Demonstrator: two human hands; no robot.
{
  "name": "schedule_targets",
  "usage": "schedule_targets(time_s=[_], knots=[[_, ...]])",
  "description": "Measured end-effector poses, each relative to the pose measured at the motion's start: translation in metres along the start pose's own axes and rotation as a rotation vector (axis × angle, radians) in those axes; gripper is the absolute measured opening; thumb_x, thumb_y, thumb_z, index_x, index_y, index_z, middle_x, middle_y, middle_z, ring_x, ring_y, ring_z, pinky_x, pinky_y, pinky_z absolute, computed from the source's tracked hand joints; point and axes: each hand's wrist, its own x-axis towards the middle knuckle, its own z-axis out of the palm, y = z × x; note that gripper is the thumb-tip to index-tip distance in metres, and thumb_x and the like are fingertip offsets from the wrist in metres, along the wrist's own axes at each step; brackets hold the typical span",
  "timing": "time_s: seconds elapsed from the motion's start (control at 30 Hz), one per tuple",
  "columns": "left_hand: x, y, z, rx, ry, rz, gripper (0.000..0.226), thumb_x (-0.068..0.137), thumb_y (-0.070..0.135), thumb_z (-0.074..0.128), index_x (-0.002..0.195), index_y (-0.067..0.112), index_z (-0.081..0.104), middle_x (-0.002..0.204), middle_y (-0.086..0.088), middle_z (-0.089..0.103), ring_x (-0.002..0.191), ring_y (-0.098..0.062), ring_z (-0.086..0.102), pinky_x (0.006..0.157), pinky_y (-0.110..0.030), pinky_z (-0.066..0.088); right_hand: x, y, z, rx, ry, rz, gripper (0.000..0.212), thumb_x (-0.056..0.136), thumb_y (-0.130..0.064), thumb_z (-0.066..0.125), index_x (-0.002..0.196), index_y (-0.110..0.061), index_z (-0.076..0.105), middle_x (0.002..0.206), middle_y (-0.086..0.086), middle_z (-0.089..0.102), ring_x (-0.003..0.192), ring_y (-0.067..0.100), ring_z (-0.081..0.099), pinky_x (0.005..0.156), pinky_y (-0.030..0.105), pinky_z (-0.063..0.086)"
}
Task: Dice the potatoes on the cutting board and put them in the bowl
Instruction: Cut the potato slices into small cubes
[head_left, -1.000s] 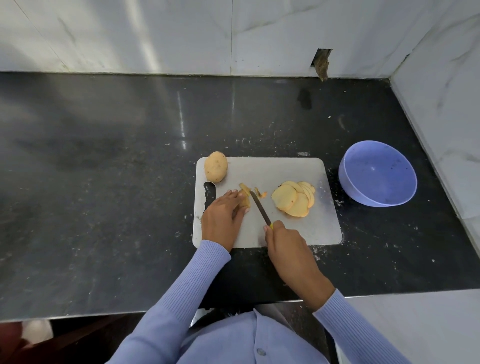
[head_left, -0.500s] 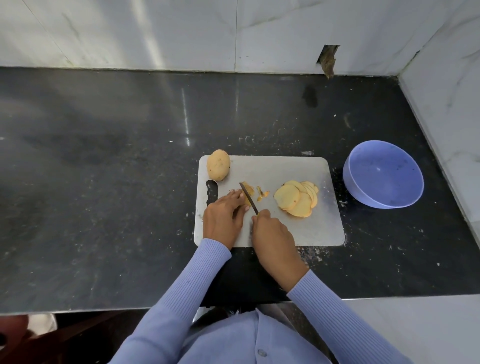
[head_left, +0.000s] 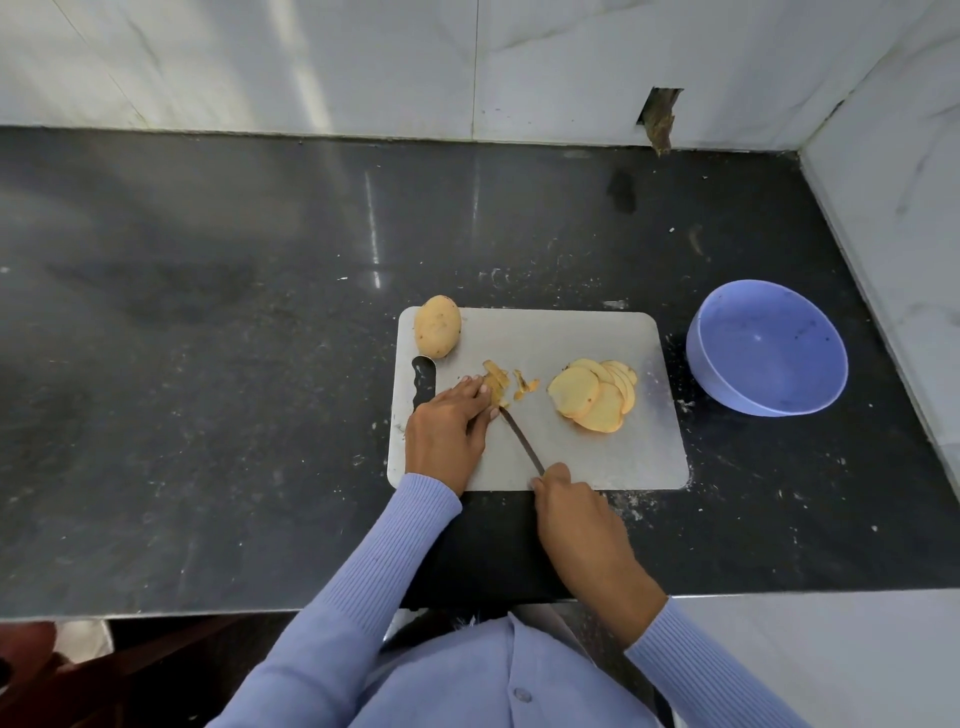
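A whole, unpeeled tan potato (head_left: 437, 326) lies on the far left corner of the pale grey rectangular plastic cutting board (head_left: 597, 457), beyond the left hand (head_left: 448, 426) and apart from it. The board's dark handle slot (head_left: 423, 383) sits just left of that hand's knuckles. The left hand rests palm down on the board, its fingers curled over a small yellow potato end piece (head_left: 494, 387) and pressing it to the surface. A thin sliver of potato (head_left: 523, 385) lies just right of those fingertips. The dark narrow blade of a knife (head_left: 521, 440) runs from the held piece back toward the near edge, its tip right against the left fingers. The right hand (head_left: 571, 512) is wrapped closed around the knife's handle, which is hidden inside the fist, at the board's near edge. Beyond and to the right of that hand, a fanned pile of round pale yellow potato slices (head_left: 595, 395) lies on the board. Further right, off the board on the black speckled stone counter (head_left: 208, 364), stands a round lavender plastic bowl (head_left: 768, 347), well apart from both hands, with no potato visible in it.
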Motion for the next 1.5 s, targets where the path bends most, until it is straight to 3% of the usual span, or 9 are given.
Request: schedule_targets(time_s=[0.23, 0.53, 0.7, 0.97, 1.2, 1.33, 1.5], knots=[[0.001, 0.002, -0.008, -0.056, -0.038, -0.054, 0.023, 0.080, 0.006, 0.073, 0.102, 0.007, 0.072, 0.111, -0.010, 0.068, 0.106, -0.021, 0.064, 0.097, -0.023, 0.040, 0.006, 0.002, -0.011, 0.096, 0.050, 0.003, 0.025, 0.104, -0.034, 0.024, 0.096, -0.016, 0.039, 0.072, -0.004, 0.044, 0.067, 0.016, 0.045, 0.063, 0.032, 0.035], [-0.003, -0.004, -0.008, -0.033, -0.004, -0.056, 0.022, 0.076, 0.005, 0.076, 0.098, 0.006, 0.074, 0.104, -0.010, 0.071, 0.107, -0.026, 0.064, 0.096, -0.039, 0.047, 0.014, -0.013, -0.019, 0.104, 0.108, -0.039, 0.031, 0.104, -0.036, 0.024, 0.102, -0.013, 0.045, 0.078, 0.000, 0.047, 0.065, 0.015, 0.043, 0.055, 0.030, 0.029], [-0.005, -0.008, -0.004, 0.026, 0.012, 0.002, 0.019, 0.077, 0.006, 0.076, 0.096, 0.008, 0.074, 0.104, -0.009, 0.071, 0.105, -0.027, 0.065, 0.096, -0.040, 0.045, 0.021, -0.007, -0.015, 0.086, 0.113, -0.021, 0.034, 0.104, -0.036, 0.023, 0.107, -0.011, 0.047, 0.087, 0.005, 0.057, 0.071, 0.019, 0.047, 0.061, 0.031, 0.032], [-0.007, -0.008, -0.001, -0.025, 0.040, 0.019, 0.020, 0.074, -0.001, 0.076, 0.094, 0.004, 0.074, 0.101, -0.012, 0.071, 0.100, -0.026, 0.066, 0.094, -0.039, 0.048, 0.024, -0.023, -0.017, 0.093, 0.107, -0.067, 0.034, 0.104, -0.035, 0.023, 0.108, -0.011, 0.047, 0.080, 0.001, 0.048, 0.070, 0.018, 0.044, 0.056, 0.030, 0.029], [-0.006, -0.010, -0.002, -0.029, 0.047, 0.051, 0.021, 0.072, -0.003, 0.077, 0.093, 0.003, 0.074, 0.100, -0.012, 0.071, 0.098, -0.025, 0.067, 0.090, -0.034, 0.051, 0.027, -0.031, -0.013, 0.027, 0.114, -0.011, 0.031, 0.105, -0.033, 0.023, 0.111, -0.012, 0.045, 0.078, 0.000, 0.045, 0.073, 0.017, 0.047, 0.063, 0.029, 0.033], [-0.005, -0.010, -0.001, -0.027, 0.054, 0.087, 0.020, 0.071, -0.006, 0.077, 0.089, 0.002, 0.075, 0.098, -0.014, 0.071, 0.094, -0.026, 0.069, 0.086, -0.040, 0.054, 0.035, -0.040, -0.009, -0.013, 0.125, -0.018, 0.029, 0.105, -0.028, 0.024, 0.113, -0.008, 0.044, 0.101, 0.010, 0.061, 0.092, 0.027, 0.060, 0.064, 0.030, 0.032], [-0.005, -0.009, -0.001, -0.003, 0.043, 0.065, 0.019, 0.072, -0.005, 0.077, 0.089, 0.003, 0.075, 0.098, -0.012, 0.071, 0.095, -0.025, 0.068, 0.088, -0.039, 0.053, 0.034, -0.035, -0.012, -0.030, 0.082, -0.042, 0.028, 0.105, -0.029, 0.025, 0.113, -0.008, 0.044, 0.100, 0.010, 0.061, 0.087, 0.026, 0.059, 0.063, 0.030, 0.033]])
